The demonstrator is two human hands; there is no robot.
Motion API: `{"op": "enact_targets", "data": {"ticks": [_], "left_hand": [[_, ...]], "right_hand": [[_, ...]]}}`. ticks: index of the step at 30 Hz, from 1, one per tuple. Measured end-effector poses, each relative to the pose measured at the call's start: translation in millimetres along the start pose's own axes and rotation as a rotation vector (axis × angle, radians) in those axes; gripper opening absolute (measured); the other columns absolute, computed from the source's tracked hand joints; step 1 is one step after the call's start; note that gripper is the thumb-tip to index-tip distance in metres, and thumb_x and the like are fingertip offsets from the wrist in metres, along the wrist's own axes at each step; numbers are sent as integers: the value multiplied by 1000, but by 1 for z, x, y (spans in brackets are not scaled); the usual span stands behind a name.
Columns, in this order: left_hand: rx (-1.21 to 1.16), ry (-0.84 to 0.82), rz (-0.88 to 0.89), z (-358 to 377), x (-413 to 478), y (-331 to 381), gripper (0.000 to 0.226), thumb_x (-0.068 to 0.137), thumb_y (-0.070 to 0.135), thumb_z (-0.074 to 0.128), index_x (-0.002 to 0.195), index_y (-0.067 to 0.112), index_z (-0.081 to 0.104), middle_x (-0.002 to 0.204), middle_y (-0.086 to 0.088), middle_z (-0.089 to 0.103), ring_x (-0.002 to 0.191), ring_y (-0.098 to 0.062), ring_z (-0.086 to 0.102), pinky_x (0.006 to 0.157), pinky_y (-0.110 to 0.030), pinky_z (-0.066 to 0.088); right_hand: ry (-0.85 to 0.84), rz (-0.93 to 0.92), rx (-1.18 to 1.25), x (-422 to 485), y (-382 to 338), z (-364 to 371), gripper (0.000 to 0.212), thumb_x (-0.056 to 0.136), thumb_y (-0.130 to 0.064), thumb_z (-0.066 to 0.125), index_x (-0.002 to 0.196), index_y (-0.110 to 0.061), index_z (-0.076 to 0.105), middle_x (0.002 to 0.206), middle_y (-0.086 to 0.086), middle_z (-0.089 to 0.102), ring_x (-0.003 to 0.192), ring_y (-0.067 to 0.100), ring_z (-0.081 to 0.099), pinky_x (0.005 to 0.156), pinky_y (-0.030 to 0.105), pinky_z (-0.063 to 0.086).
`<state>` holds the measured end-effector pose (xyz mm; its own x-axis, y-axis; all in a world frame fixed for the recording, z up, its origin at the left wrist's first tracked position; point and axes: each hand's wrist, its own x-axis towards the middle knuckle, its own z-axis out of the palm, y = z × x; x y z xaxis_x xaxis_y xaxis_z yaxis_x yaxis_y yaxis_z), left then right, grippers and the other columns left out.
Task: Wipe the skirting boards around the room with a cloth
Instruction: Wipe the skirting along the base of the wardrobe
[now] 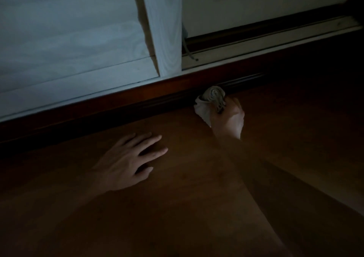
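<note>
Cloth (211, 101), bunched and pale, pressed against dark wooden skirting board (137, 101) where it meets the floor (177, 197), below a sliding-door track (275, 40) and just right of a pale wood-grain panel (78, 40). Right hand (229, 118) clenched round the cloth, arm reaching in from lower right. Left hand (126, 162) released, holding nothing, fingers (153, 140) spread flat on the floor, near the board but apart from it; light dim.
</note>
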<state>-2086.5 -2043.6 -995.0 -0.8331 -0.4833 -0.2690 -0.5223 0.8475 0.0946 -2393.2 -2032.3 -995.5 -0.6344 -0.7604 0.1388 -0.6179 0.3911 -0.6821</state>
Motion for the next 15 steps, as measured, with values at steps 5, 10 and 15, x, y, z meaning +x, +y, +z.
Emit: {"op": "enact_targets", "data": {"ticks": [5,10,15], "left_hand": [[-32,50,-104,-8,41,50,60,98,65,23,156,49,15,168,5,13,150,-19,22,118,-45,19],[-86,133,-369,4,64,89,60,98,64,25,155,44,25,165,3,24,149,-22,25,119,-53,25],[-26,117,-420,4,62,104,57,99,54,26,153,37,33,159,-3,37,140,-28,40,111,-58,35]], "right_hand": [[-71,-172,30,0,5,2,25,85,-22,69,98,-1,66,101,12,60,84,25,60,67,27,41],[-29,-213,47,6,11,1,21,83,-18,71,91,1,66,95,14,61,80,30,61,64,27,42],[-135,-284,77,-9,-8,9,29,81,-27,69,94,-2,66,99,13,61,83,29,61,66,35,49]]}}
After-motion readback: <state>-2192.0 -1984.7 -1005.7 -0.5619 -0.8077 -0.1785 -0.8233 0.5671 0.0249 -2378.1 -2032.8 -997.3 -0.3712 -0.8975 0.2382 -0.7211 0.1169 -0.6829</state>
